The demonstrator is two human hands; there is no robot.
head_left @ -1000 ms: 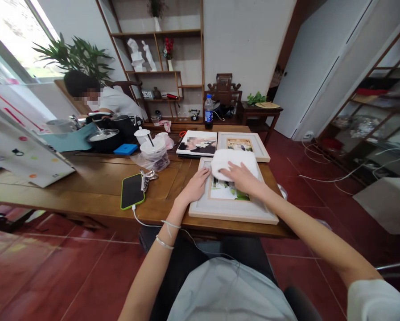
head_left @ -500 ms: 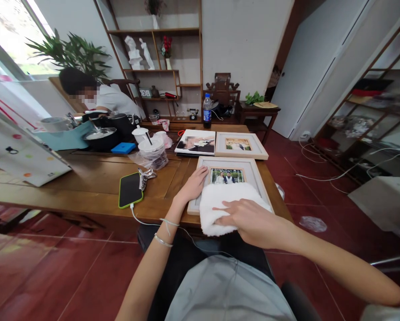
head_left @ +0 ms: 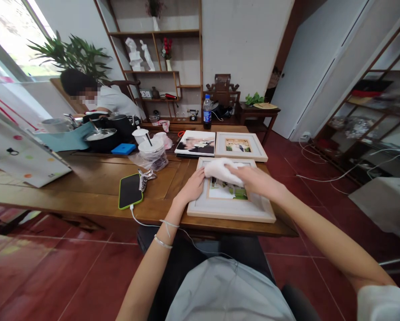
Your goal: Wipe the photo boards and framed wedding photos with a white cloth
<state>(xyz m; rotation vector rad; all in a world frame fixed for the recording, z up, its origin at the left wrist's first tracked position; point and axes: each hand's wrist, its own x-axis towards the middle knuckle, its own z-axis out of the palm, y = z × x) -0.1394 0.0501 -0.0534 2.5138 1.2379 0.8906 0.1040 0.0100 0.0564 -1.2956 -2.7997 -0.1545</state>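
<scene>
A light wooden picture frame (head_left: 231, 214) with a photo inside lies flat at the table's near edge. My left hand (head_left: 193, 186) holds the frame's left side, fingers pointing away from me over its rim. Bunched under my right hand (head_left: 249, 178) is a white fluffy cloth (head_left: 218, 170), pressed on the upper part of the frame. The cloth and hand cover most of the photo, leaving its lower part showing. My right fingers are closed on the cloth, slightly blurred.
Behind lie a second picture frame (head_left: 258, 154) and a photo album (head_left: 189, 145), near a bottle (head_left: 207, 111). To the left are a charging phone (head_left: 130, 191), a bagged cup (head_left: 152, 149), a blue box (head_left: 123, 148) and pots (head_left: 101, 140). A person (head_left: 116, 100) leans over at the far left.
My right hand has pushed the cloth away from me, from the frame's near edge to its far part. The frame's near rim is now uncovered. My left hand has stayed in place.
</scene>
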